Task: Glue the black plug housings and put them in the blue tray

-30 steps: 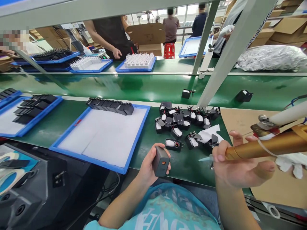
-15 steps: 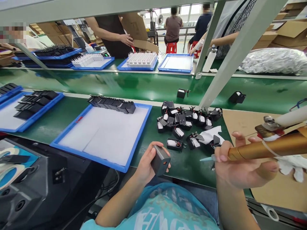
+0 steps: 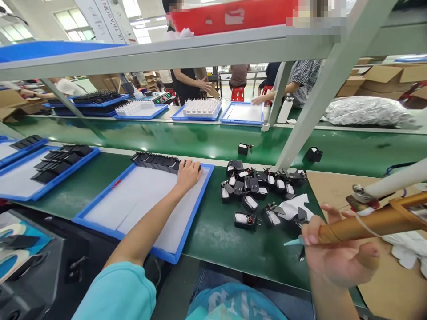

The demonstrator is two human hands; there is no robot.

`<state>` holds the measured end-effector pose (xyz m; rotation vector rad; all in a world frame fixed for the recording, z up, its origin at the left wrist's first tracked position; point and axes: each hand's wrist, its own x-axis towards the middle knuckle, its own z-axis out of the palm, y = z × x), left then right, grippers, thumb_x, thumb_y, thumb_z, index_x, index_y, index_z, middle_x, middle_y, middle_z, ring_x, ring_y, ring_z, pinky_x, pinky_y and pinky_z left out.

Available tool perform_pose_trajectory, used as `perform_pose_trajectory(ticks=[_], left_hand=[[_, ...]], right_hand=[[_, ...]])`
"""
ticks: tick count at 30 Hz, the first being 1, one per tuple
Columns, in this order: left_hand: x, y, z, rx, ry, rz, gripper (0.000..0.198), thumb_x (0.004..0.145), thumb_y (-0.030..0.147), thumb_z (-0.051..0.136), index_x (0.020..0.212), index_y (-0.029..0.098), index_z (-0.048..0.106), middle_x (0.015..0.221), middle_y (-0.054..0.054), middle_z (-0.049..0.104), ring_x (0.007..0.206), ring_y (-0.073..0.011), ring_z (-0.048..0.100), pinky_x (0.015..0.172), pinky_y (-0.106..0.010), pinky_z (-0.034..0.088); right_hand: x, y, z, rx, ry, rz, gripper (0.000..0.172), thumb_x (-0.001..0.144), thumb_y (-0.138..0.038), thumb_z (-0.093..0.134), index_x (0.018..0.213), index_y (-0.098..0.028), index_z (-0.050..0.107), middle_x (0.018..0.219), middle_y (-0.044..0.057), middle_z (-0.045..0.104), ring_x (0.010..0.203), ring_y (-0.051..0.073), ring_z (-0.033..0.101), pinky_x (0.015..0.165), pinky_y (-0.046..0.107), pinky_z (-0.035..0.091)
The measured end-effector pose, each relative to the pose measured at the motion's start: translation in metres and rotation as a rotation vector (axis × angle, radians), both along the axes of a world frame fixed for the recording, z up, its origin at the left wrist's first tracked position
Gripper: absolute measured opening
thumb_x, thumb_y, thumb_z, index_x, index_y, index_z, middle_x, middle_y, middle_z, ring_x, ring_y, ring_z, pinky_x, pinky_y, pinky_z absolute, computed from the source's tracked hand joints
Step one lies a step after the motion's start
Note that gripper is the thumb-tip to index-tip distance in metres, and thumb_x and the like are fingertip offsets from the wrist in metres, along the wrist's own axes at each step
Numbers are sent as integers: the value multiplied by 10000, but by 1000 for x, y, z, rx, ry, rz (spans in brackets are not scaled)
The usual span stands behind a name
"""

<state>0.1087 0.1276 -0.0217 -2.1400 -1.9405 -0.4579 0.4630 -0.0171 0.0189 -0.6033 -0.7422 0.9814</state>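
Observation:
My left hand (image 3: 187, 174) reaches over the white, blue-rimmed tray (image 3: 100, 205) to the right end of a row of black chargers (image 3: 155, 161) along its far edge. Its fingers curl over the last charger there. My right hand (image 3: 335, 253) stays near the bench front, wrapped round a gold pen-like tool (image 3: 370, 222) with a pale blue tip pointing left. A heap of open black charger shells (image 3: 258, 184) with white parts inside lies between the tray and my right hand.
Two more blue trays with black parts (image 3: 43, 171) sit at left. A green conveyor belt (image 3: 200, 138) carries two loose shells. A slanted metal post (image 3: 312, 95) rises by the heap. Other people work at trays (image 3: 200, 109) across the belt. Cardboard (image 3: 333, 191) lies at right.
My left hand carried the grey charger from near my body up to the row at the tray's far edge. The view tilted upward. My right hand kept the tool nearly still.

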Motion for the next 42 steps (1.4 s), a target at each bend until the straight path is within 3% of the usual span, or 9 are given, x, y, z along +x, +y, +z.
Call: perform_pose_trajectory(ticks=[6,9,17,23,28,31,33,37,42], left_hand=[[-2,22,-7,99,-6,120,438,861,221,476,1256,33,480,1425,-288,347,1373,-422,200,1049,-601,134],[8,43,2,55,-74,37,573,849,222,511,1386,84,365,1499,-244,258,1407,-408,120,1071,-615,100],[82,172,8,-244,-171,-295,655,830,233,617,1422,128,357,1480,-150,374,1339,-259,362,1080,-397,337],[94,191,17,-362,-186,-245,316,880,336,601,1127,141,616,1182,-105,627,1082,-218,593,960,-444,456],[50,125,67,-294,-202,-216,380,768,267,663,1123,133,669,1148,-117,671,1071,-283,611,940,-358,454],[26,37,93,-252,-210,-248,420,779,344,639,1175,205,656,1149,-60,680,1051,-268,626,909,-327,472],[22,-31,95,-260,-266,-311,420,779,374,650,1179,250,651,1133,-35,688,1033,-244,637,894,-311,489],[41,-145,57,-349,-421,-364,391,803,308,653,1193,294,638,1071,-22,697,938,-180,665,843,-263,526],[85,-203,-12,-398,-601,-270,412,773,211,665,1178,286,648,1044,-38,680,960,-192,643,875,-287,528]], right_hand=[[0,-2,-3,34,-42,6,445,773,-600,521,1051,-266,615,1072,37,561,436,85,472,340,274,359],[2,-5,-5,39,-52,7,444,810,-585,463,1066,-255,615,1085,50,544,443,85,476,344,276,363],[-2,-11,-6,5,-80,2,525,791,-689,473,1076,-257,564,1052,46,502,437,80,495,337,263,378],[0,-12,-2,-66,-54,10,561,742,-723,530,1068,-267,524,1015,30,486,429,80,491,354,266,384],[3,-10,-6,-41,1,18,555,748,-696,540,1111,-276,510,1009,39,492,437,91,487,350,269,368],[3,-9,-11,-8,26,46,525,771,-667,526,1132,-286,507,1023,48,497,453,97,488,352,272,365],[2,-9,-13,19,20,57,486,789,-650,505,1093,-271,529,1043,51,492,461,94,490,348,268,360],[-2,-8,-12,54,15,80,485,783,-642,520,1065,-248,548,1076,54,490,466,78,485,349,262,368],[-5,-10,-8,77,8,102,452,775,-613,551,1031,-241,574,1078,56,508,475,71,484,354,249,380]])
